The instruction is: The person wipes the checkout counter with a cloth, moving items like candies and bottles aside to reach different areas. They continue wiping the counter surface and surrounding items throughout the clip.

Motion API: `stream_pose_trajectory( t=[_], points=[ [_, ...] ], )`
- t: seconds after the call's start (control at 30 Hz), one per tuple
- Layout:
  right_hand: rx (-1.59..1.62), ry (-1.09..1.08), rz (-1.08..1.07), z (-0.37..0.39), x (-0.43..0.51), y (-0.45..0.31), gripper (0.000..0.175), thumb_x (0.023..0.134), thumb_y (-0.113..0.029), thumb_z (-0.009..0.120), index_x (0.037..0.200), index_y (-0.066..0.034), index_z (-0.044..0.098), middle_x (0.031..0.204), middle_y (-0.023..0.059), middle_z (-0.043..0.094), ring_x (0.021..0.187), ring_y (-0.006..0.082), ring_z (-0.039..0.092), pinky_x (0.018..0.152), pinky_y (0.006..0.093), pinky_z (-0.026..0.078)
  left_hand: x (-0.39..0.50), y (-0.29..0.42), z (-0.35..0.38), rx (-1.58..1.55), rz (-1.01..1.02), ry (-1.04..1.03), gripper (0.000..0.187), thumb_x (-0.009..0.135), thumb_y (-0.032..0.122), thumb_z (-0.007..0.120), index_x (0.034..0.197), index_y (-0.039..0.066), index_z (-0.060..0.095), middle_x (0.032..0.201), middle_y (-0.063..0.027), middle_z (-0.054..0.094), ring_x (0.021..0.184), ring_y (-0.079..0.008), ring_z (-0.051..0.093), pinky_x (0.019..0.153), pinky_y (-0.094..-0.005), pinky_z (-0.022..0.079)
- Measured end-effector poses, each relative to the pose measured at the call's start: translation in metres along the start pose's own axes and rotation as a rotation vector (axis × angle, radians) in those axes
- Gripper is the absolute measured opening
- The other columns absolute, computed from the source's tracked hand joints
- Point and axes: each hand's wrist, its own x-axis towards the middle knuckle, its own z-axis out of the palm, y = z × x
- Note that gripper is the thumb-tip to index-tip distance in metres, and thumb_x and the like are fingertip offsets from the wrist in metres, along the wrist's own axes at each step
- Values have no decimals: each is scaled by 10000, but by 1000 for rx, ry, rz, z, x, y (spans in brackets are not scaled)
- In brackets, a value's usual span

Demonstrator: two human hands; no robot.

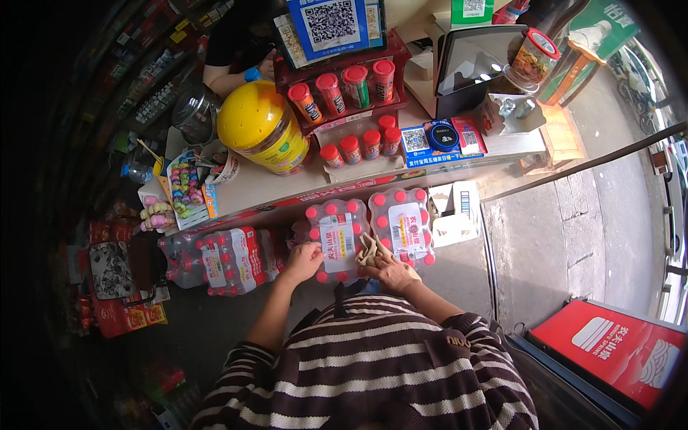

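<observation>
Two shrink-wrapped packs of red-capped water bottles stand side by side before me, the left pack (338, 236) and the right pack (404, 228). My left hand (305, 262) is at the near left edge of the left pack with its fingers curled; whether they pinch the wrap is unclear. A crumpled beige cloth (371, 251) lies under the fingers of my right hand (394, 273), which grips it over the near side where the packs meet. Further left, more wrapped bottle packs (236, 260) stand in a row below the counter.
The shop counter (258, 196) runs just beyond the packs. On it stand a yellow-lidded jar (260, 126), a candy-tube rack (344, 115), lollipops (188, 185) and a screen (478, 64). Behind it shows a person's arm (223, 80). A red printed panel (607, 344) is at lower right.
</observation>
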Motion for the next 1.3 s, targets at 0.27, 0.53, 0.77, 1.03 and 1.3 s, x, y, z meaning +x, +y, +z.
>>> stream_pose_trajectory(
  t=[0.27,0.53,0.77,1.03,1.3],
  points=[
    [62,152,259,-68,-48,5,489,628,-32,580,1112,-106,567,1095,138,571,992,341,538,857,403,442,109,74,-57,-78,257,364,520,734,124,684,1152,-95,465,998,-195,599,636,-169,614,589,-283,493],
    [10,-56,240,-62,-51,41,453,647,-104,610,1097,-100,563,999,187,583,944,356,553,844,404,437,148,113,-59,191,130,338,614,728,212,665,1198,-95,416,1097,-269,538,1025,-355,535,867,-388,435],
    [253,-124,-3,-63,-44,79,294,819,-143,464,1096,-117,557,965,181,605,946,329,564,803,391,454,127,144,-100,142,233,604,331,754,172,668,1014,-9,573,731,-93,617,588,-164,592,555,-282,461],
    [140,-107,-239,-60,-59,129,364,807,-29,445,1169,-60,437,1001,170,480,974,316,493,846,376,408,135,173,-119,-72,112,700,341,754,233,665,975,-18,596,722,-123,612,637,-227,603,579,-323,466],
    [204,-274,-171,-67,-54,132,345,857,-125,383,1170,-32,493,1044,185,577,973,310,555,860,342,415,112,136,-76,193,-120,466,498,709,252,683,1141,36,561,850,-138,623,782,-257,602,697,-342,469]
  ],
)
